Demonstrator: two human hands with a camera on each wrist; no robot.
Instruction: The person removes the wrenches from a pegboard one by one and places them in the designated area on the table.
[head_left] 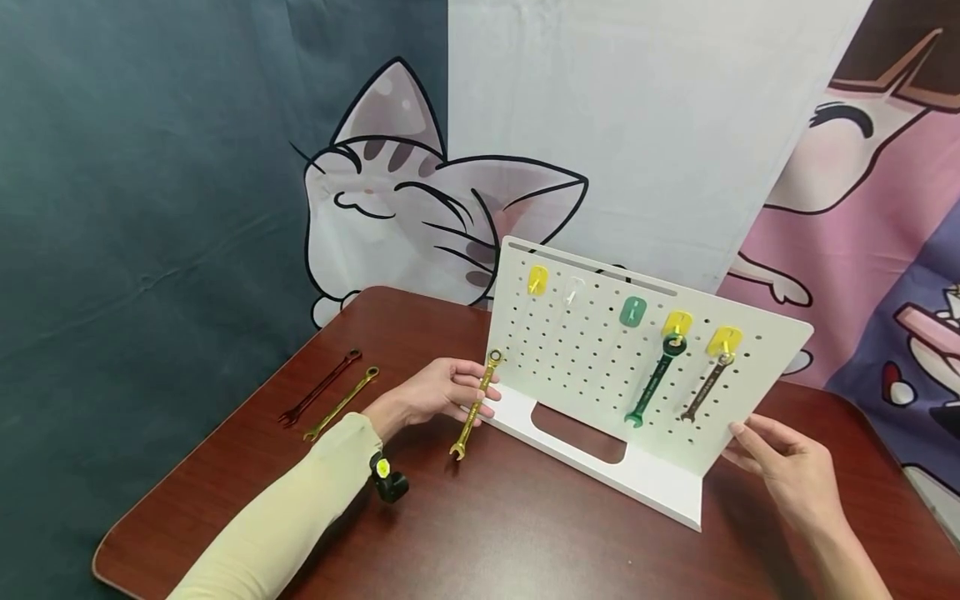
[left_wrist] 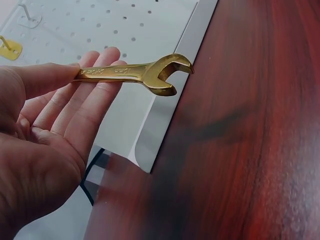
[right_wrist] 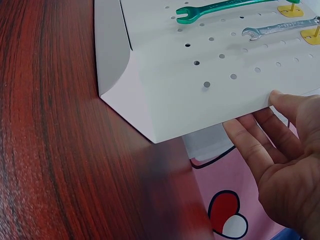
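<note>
Head view: the left hand [head_left: 444, 392] pinches one gold wrench [head_left: 475, 407] between thumb and fingers, above the tabletop [head_left: 525, 533] and just before the left edge of the one board [head_left: 562, 346]. The right hand [head_left: 791, 467] pinches the board's right edge. Near the tabletop's left edge lie two wrenches, a dark wrench [head_left: 322, 387] and a yellow wrench [head_left: 341, 406]. The board bears five hooks: three yellow hooks [head_left: 537, 281], one clear hook [head_left: 574, 291], one green hook [head_left: 633, 312]. Two wrenches, a green wrench [head_left: 653, 385] and a silver wrench [head_left: 705, 388], hang from the rightmost two.
</note>
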